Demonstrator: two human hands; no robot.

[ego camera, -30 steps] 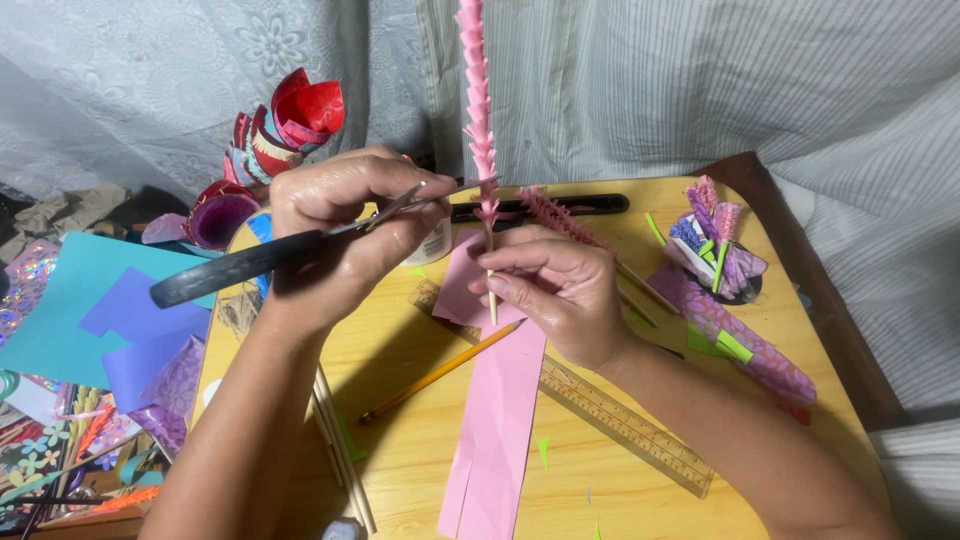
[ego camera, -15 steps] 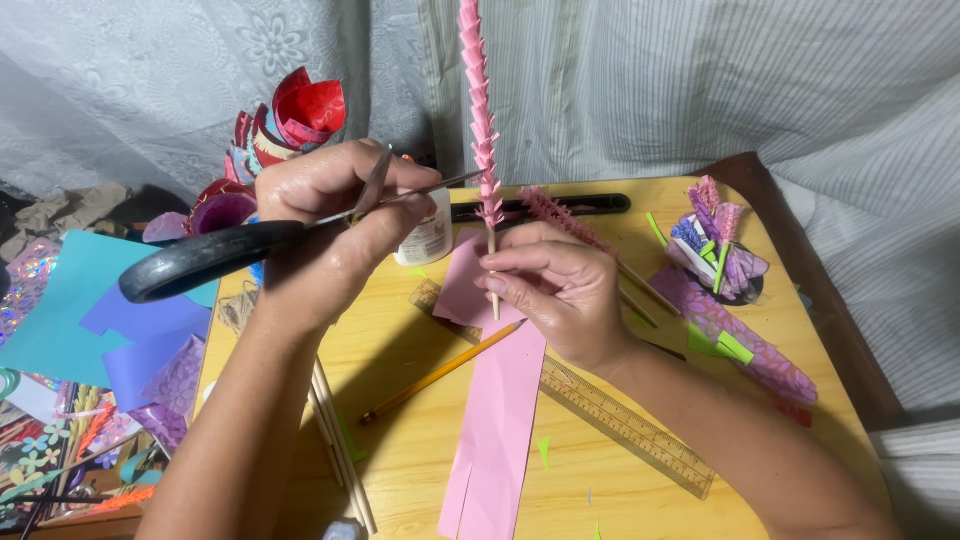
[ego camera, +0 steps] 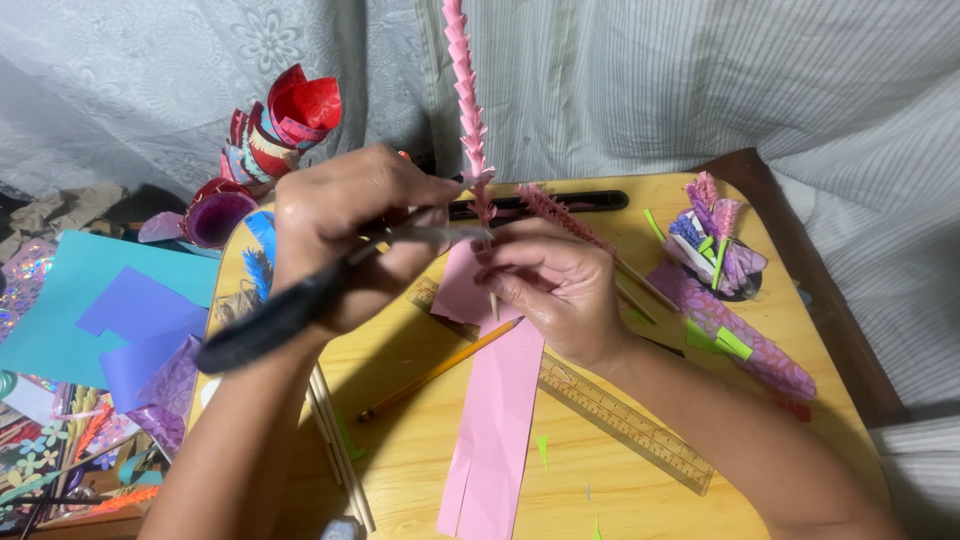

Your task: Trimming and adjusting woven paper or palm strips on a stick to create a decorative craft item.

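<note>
**Pink fringed paper stem being trimmed with scissors over the worktop**

The pink paper stem (ego camera: 468, 110), a fringed strip wound on a thin stick, is standing upright at mid-scene, rising off the top edge of frame. It is looking very light, and the paper fringe soft and easy to crush; the bare stick at the bottom is the stiff part and the safe place to pinch. The right hand (ego camera: 555, 290) is pinching exactly there, fingers (ego camera: 500, 275) clamped together on the stick. The left hand (ego camera: 345, 235) is wrapping around black-handled scissors (ego camera: 300, 305), fingers closed on the handles, blades pointing right and reaching the stem's lower fringe.

Blade tips are blurring; cannot tell whether they are apart or biting paper. The stem's top is cut off.

Beneath is lying a long pink paper strip (ego camera: 495, 430), with a pencil (ego camera: 440, 370) to the left and a ruler (ego camera: 620, 420) to the right on the yellow worktop (ego camera: 640, 500). Far right, a purple paper flower bundle (ego camera: 715, 240).
</note>
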